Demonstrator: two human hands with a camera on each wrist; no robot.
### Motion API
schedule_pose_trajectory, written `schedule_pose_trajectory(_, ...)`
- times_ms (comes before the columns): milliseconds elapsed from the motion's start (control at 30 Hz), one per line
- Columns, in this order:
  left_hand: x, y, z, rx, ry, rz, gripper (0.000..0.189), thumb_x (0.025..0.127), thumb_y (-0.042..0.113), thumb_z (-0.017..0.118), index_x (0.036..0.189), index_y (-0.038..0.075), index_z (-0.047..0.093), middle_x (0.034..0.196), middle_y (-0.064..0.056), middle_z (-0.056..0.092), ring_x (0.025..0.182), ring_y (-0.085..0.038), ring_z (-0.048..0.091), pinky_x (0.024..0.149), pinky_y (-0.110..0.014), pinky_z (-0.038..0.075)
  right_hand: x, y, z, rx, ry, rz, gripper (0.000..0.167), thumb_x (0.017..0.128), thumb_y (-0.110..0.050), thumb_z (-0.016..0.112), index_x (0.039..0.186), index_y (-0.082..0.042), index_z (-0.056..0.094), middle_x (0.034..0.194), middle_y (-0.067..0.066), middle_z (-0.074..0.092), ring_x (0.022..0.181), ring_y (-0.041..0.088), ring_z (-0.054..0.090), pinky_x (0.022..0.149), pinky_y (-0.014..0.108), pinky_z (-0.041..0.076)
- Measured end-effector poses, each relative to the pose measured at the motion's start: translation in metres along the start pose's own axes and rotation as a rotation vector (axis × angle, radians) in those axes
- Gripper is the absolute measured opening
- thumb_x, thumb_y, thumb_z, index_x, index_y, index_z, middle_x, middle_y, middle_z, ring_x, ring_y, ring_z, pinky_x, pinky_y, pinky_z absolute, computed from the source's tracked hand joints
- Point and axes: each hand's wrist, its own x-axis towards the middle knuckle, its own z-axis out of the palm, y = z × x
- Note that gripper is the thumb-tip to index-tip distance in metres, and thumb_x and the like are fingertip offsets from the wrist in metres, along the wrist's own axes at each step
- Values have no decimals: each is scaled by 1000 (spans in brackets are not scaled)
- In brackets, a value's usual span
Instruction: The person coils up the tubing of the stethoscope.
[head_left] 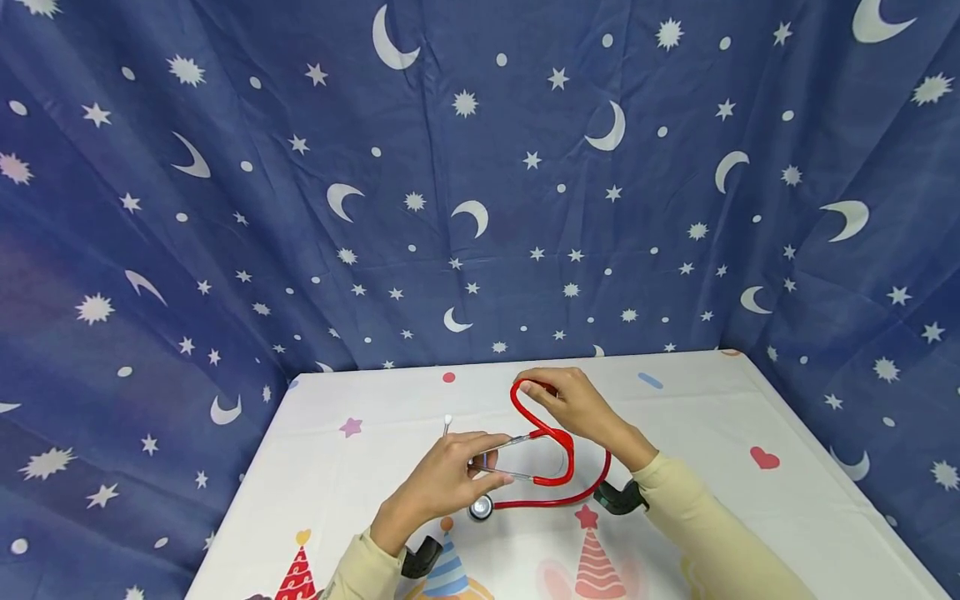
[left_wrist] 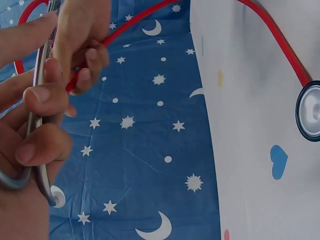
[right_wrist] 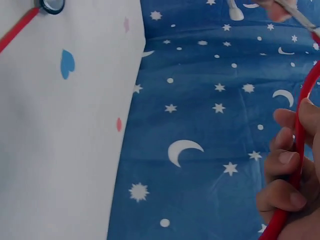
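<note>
A red stethoscope (head_left: pixel 551 502) is held above the white table by both hands. My left hand (head_left: pixel 452 473) grips its metal ear tubes (left_wrist: pixel 40 75), fingers curled round them in the left wrist view. One white ear tip (head_left: pixel 447 419) sticks up behind that hand. My right hand (head_left: pixel 576 406) holds the red tubing (right_wrist: pixel 300 135), the fingers wrapped about it in the right wrist view. From there the tubing loops round to the silver chest piece (head_left: pixel 481 507), which is low, just under my left hand. The other ear tip is hidden by the left hand in the head view.
The white tablecloth (head_left: pixel 337 475) bears printed party hats, hearts and stars. A blue curtain (head_left: pixel 420 275) with white moons and stars hangs behind the table and at both sides. Dark wrist devices (head_left: pixel 621 497) sit under both forearms.
</note>
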Motion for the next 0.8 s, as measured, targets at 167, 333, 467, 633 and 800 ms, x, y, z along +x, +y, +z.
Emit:
schedule_pose_trajectory(167, 1, 5, -3, -8, 26, -15, 38, 86, 30, 77, 117, 9, 68, 77, 8, 59, 61, -6, 49, 57, -10, 39, -5, 0, 4, 37, -94, 74, 22, 96, -31, 63, 110, -18, 73, 80, -10, 68, 62, 5, 50, 63, 21, 48)
schedule_pose_trajectory(333, 0, 7, -4, 1, 55, -18, 39, 84, 29, 78, 117, 9, 69, 76, 8, 58, 62, -2, 48, 57, -10, 40, -9, -3, 10, 79, -166, 106, 25, 95, -31, 64, 109, -12, 74, 85, -4, 73, 65, 3, 56, 62, 20, 50)
schedule_pose_trajectory(467, -2, 5, -2, 8, 101, -8, 40, 84, 28, 78, 116, 8, 69, 75, 9, 57, 61, -2, 47, 56, -9, 39, -17, -1, 16, 60, -192, 111, 22, 92, -22, 69, 110, -11, 74, 94, 0, 76, 76, 8, 65, 69, 22, 54)
schedule_pose_trajectory(633, -2, 0, -1, 14, 229, -5, 41, 81, 21, 81, 115, 3, 68, 74, 7, 56, 58, -6, 46, 53, -10, 37, -26, 3, 22, 25, -142, 151, 9, 88, -19, 73, 86, -10, 75, 67, -5, 66, 61, 7, 55, 59, 20, 46)
schedule_pose_trajectory(800, -1, -3, -2, 7, 346, -52, 42, 78, 16, 82, 114, 1, 69, 73, 6, 56, 59, -6, 46, 52, -12, 37, -33, -1, 28, 105, -120, 228, 31, 95, -35, 63, 72, -16, 67, 53, -8, 47, 50, 4, 37, 47, 20, 33)
